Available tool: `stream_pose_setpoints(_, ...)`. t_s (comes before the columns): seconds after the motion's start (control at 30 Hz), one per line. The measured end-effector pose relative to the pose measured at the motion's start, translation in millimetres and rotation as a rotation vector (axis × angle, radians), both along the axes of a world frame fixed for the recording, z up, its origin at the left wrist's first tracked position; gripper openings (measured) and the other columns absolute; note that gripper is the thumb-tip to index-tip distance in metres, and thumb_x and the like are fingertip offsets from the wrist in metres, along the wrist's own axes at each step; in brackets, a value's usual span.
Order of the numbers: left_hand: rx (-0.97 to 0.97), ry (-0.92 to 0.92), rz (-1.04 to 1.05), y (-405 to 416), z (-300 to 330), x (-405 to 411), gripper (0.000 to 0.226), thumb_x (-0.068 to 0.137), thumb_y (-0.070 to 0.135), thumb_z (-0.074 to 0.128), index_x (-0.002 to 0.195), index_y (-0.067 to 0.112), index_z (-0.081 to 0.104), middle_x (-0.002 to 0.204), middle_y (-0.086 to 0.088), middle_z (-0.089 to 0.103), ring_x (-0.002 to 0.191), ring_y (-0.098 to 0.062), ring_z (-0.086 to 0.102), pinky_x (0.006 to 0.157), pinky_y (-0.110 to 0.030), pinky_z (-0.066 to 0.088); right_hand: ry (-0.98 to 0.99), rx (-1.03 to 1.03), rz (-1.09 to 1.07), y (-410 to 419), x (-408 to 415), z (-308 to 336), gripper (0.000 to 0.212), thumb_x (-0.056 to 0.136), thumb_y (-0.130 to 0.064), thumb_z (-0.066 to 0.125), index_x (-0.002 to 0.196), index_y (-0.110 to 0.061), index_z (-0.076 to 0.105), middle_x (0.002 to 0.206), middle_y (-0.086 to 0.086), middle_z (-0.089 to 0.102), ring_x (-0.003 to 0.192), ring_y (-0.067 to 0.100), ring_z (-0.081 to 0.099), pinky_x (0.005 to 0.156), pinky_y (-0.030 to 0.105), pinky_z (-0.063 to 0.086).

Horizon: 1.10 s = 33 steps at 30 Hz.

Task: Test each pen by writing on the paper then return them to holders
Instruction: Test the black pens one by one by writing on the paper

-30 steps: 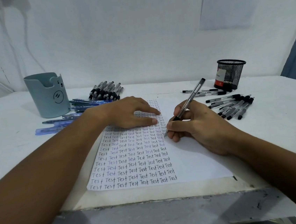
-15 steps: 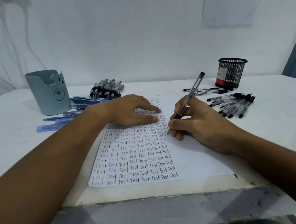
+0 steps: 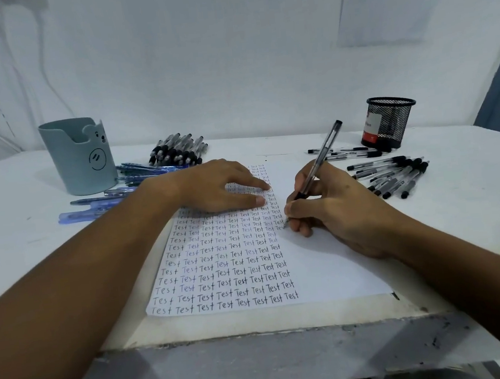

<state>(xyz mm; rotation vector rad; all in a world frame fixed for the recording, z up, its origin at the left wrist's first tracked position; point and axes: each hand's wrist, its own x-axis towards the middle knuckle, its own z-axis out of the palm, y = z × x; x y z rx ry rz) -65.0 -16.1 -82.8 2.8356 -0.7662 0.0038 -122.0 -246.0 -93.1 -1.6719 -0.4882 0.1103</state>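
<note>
A white sheet of paper [image 3: 328,273] lies in front of me, its left half filled with rows of the word "Test". My left hand [image 3: 220,186] rests flat on the upper rows with straight fingers. My right hand [image 3: 334,208] grips a clear black-capped pen [image 3: 321,157], its tip touching the paper at the end of a row. A grey-green bear pen holder [image 3: 80,157] stands at the back left. At the back right stands a black mesh holder [image 3: 389,122].
Blue pens [image 3: 136,173] lie beside the bear holder, and a bunch of black-grip pens [image 3: 177,152] lies behind my left hand. More black-capped pens [image 3: 395,175] are spread right of my right hand. The table's front edge [image 3: 257,333] is close to me.
The pen tip has crept slightly along the row while my right hand writes. My left hand stays on the paper. The view shifted a little.
</note>
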Motion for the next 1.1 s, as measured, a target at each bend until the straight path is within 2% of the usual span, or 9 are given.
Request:
stream_pose_setpoints(0.1, 0.005, 0.000, 0.005, 1, 1, -1, 0.053, 0.079, 0.076, 0.043, 0.129, 0.058, 0.048, 0.142, 0.016, 0.044, 0.132, -0.003, 0.034, 0.114, -0.033, 0.023, 0.015, 0.020, 0.003, 0, 0, 1, 0.029, 0.082, 0.016, 0.062, 0.093, -0.006, 0.046, 0.075, 0.025, 0.059, 0.062, 0.032, 0.056, 0.056, 0.036, 0.048)
stream_pose_setpoints(0.27, 0.005, 0.008, 0.002, 1, 2, 1, 0.050, 0.079, 0.076, 0.044, 0.127, 0.060, 0.048, 0.139, 0.019, 0.045, 0.128, 0.001, 0.035, 0.107, -0.026, 0.023, 0.047, 0.095, -0.019, -2, 3, -1, 0.032, 0.082, 0.019, 0.061, 0.092, -0.007, 0.044, 0.072, 0.026, 0.057, 0.058, 0.030, 0.056, 0.048, 0.031, 0.046)
stream_pose_setpoints(0.4, 0.013, 0.007, 0.004, 2, 1, 2, 0.055, 0.075, 0.082, 0.040, 0.126, 0.062, 0.046, 0.139, 0.019, 0.045, 0.129, 0.000, 0.036, 0.112, -0.032, 0.025, -0.012, 0.036, -0.030, -1, 4, -5, 0.030, 0.084, 0.014, 0.062, 0.094, -0.007, 0.044, 0.072, 0.021, 0.060, 0.062, 0.034, 0.057, 0.056, 0.037, 0.048)
stream_pose_setpoints(0.5, 0.015, 0.003, 0.005, 3, 1, 2, 0.054, 0.076, 0.081, 0.041, 0.127, 0.062, 0.046, 0.140, 0.019, 0.045, 0.130, -0.001, 0.035, 0.110, -0.030, 0.024, -0.043, -0.013, -0.035, -1, 3, -5, 0.028, 0.085, 0.011, 0.063, 0.095, -0.008, 0.044, 0.071, 0.019, 0.062, 0.062, 0.034, 0.057, 0.061, 0.039, 0.049)
stream_pose_setpoints(0.7, 0.006, 0.004, 0.007, 2, 1, 3, 0.053, 0.077, 0.080, 0.042, 0.127, 0.062, 0.046, 0.141, 0.018, 0.044, 0.132, -0.002, 0.034, 0.113, -0.033, 0.024, 0.034, 0.058, -0.011, -2, 4, -2, 0.031, 0.082, 0.016, 0.062, 0.092, -0.007, 0.045, 0.071, 0.024, 0.059, 0.061, 0.032, 0.055, 0.054, 0.035, 0.047)
stream_pose_setpoints(0.9, 0.005, -0.038, 0.028, 4, -1, 4, 0.057, 0.077, 0.080, 0.041, 0.126, 0.055, 0.052, 0.136, 0.017, 0.049, 0.127, -0.003, 0.041, 0.111, -0.032, 0.028, -0.031, 0.012, -0.040, -1, 5, -5, 0.028, 0.084, 0.013, 0.061, 0.092, -0.008, 0.045, 0.071, 0.021, 0.060, 0.060, 0.032, 0.056, 0.055, 0.037, 0.046)
stream_pose_setpoints(1.0, -0.025, -0.106, 0.078, 7, -3, 5, 0.046, 0.084, 0.072, 0.046, 0.121, 0.047, 0.060, 0.125, 0.014, 0.058, 0.117, -0.004, 0.050, 0.104, -0.034, 0.038, 0.110, 0.130, -0.032, -3, 7, -1, 0.030, 0.084, 0.016, 0.059, 0.091, -0.009, 0.044, 0.072, 0.022, 0.055, 0.056, 0.028, 0.055, 0.051, 0.035, 0.042)
stream_pose_setpoints(1.1, -0.072, -0.177, 0.128, 8, -1, 5, 0.031, 0.092, 0.049, 0.055, 0.115, 0.032, 0.068, 0.113, 0.007, 0.065, 0.101, -0.006, 0.057, 0.087, -0.026, 0.044, 0.175, 0.145, -0.037, -2, 17, 12, 0.020, 0.089, 0.007, 0.058, 0.086, -0.008, 0.046, 0.072, 0.019, 0.056, 0.056, 0.027, 0.058, 0.052, 0.034, 0.044)
